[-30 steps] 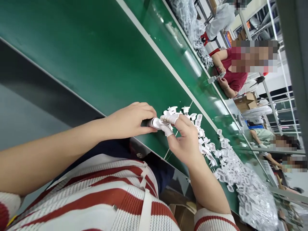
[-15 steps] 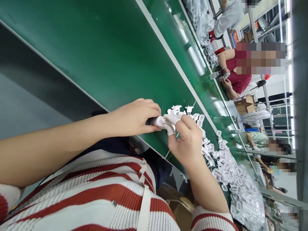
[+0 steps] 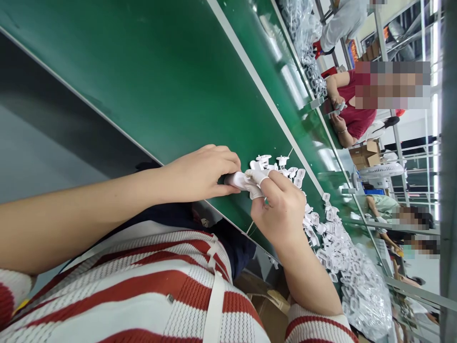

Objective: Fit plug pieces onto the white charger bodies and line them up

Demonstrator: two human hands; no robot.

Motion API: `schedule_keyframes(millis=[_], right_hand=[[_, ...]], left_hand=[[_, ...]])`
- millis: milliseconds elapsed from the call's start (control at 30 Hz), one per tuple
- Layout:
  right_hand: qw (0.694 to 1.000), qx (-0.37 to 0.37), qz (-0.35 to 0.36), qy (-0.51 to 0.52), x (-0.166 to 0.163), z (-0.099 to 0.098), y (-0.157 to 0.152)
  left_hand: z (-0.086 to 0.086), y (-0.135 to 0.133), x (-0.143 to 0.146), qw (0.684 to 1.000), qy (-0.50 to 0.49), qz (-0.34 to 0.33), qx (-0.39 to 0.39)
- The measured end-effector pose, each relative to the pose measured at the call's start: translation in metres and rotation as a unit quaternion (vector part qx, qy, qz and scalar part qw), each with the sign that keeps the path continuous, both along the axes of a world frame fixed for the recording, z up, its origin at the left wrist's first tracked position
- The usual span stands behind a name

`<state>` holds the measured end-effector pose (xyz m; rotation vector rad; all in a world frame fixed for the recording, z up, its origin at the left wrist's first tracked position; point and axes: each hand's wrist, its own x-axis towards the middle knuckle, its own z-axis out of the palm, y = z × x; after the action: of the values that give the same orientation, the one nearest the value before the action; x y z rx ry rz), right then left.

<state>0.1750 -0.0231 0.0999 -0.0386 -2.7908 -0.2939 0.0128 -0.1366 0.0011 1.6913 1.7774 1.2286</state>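
White plastic piece [image 3: 234,180] is between your hands, over the green worktop [image 3: 153,90] just inside its near edge; you cannot tell whether it touches the surface. Your left grip [image 3: 202,174] is closed around its rounded end, thumb on one side and fingers on the other. Your right grip [image 3: 281,209], with white covers [image 3: 259,176] on thumb and finger, pinches its other end. Past your right grip, loose white parts [image 3: 330,233] run toward the worktop's right end, to a clear plastic bag [image 3: 367,300]. Across from you sits a person in red [image 3: 361,121].
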Motion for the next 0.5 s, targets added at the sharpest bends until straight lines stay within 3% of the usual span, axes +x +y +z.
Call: schedule_keyframes(millis=[200,367,500], right_hand=[[0.998,0.032,-0.043,0.017,-0.002,-0.002,-0.011],[0.999,0.005,-0.038,0.014,-0.001,-0.006,-0.01],[0.996,-0.023,-0.075,0.029,0.004,-0.014,-0.007]], left_hand=[[0.0,0.002,-0.001,1.0,0.002,0.0,0.001],[0.002,0.002,0.0,1.0,0.003,0.004,-0.008],[0.002,0.002,0.003,1.0,0.008,0.012,-0.014]])
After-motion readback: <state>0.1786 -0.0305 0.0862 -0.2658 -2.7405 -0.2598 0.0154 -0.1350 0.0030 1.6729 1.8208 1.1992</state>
